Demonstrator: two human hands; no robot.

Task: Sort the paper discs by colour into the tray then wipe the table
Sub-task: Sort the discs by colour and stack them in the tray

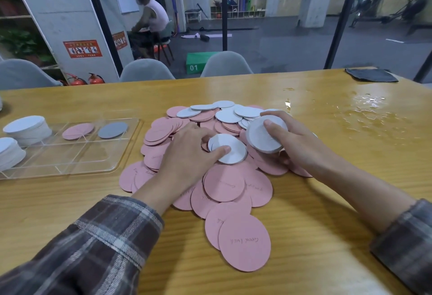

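Observation:
A heap of pink paper discs (224, 187) covers the middle of the wooden table, with white discs (228, 115) scattered over its far side. My left hand (187, 154) pinches a white disc (230, 148) on top of the heap. My right hand (292, 140) grips a small stack of white discs (259, 139), tilted up off the pile. A clear divided tray (70, 154) lies at the left; it holds a pink disc (78, 131), a grey disc (113, 129) and two stacks of white discs (27, 129).
A puddle of spilled water (364, 112) spreads over the table's far right. A dark grey cloth (371, 75) lies at the far right edge. Grey chairs (225, 64) stand behind the table, and a person sits beyond the glass.

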